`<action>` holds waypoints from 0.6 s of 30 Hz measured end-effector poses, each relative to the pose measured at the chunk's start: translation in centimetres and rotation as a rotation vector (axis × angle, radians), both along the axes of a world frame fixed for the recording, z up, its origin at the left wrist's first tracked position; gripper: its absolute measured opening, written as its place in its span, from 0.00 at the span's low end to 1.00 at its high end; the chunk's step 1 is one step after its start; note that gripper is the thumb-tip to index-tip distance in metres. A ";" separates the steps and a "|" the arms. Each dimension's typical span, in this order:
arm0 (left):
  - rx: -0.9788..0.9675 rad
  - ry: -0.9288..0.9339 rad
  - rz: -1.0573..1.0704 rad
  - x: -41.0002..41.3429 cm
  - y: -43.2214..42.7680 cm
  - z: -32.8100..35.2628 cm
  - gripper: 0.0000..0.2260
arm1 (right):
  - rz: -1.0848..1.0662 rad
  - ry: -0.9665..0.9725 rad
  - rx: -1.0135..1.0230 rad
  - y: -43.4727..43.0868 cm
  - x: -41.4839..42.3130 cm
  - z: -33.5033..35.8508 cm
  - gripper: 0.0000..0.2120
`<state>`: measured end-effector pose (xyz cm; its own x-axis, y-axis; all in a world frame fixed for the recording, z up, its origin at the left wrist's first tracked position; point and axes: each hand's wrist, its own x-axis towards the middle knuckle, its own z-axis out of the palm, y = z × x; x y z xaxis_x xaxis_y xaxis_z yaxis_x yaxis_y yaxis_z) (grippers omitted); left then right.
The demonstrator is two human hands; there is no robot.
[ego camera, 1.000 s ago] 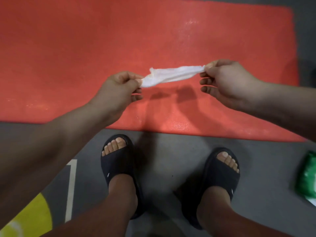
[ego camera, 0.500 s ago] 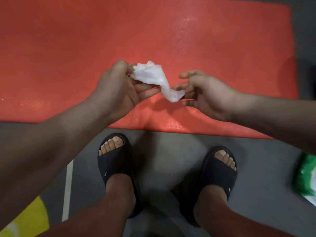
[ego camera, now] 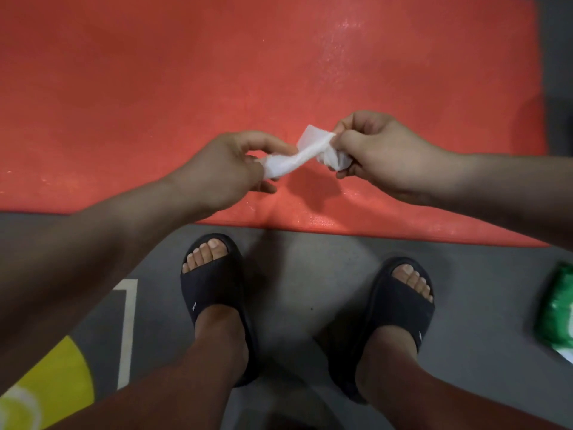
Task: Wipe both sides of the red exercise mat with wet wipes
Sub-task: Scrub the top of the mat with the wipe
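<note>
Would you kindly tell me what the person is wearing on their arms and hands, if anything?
Nothing shows on them: the left hand and right hand are bare, with no gloves, rings or watch in view, and both forearms are uncovered to the frame edge, no sleeves visible. The only clothing seen is black slide sandals on the feet.

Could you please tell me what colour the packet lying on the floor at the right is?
Green with some white, seen blurred in the head view: packet.
</note>
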<state>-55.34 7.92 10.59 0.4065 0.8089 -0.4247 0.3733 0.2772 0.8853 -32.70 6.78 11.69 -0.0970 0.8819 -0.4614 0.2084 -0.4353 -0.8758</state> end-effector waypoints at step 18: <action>-0.018 0.258 0.141 -2.3 0.2 -2.1 0.07 | 0.297 -0.569 0.137 1.1 2.5 2.0 0.02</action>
